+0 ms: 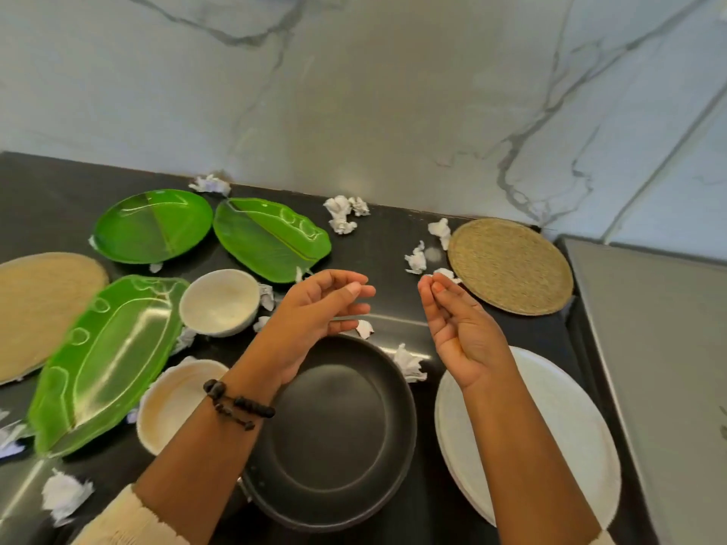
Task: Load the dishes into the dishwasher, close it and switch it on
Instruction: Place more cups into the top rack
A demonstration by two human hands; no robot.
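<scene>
Above the dark worktop (393, 238), both hands hang with loose, half-curled fingers, holding nothing. The left hand (314, 312) is over the black plate (334, 434). The right hand (460, 324) is at its 1 o'clock, above the white plate (570, 434).

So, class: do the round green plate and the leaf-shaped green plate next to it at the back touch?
Apart. The head view shows a thin strip of dark counter between the round green plate and the leaf-shaped green plate.
</scene>
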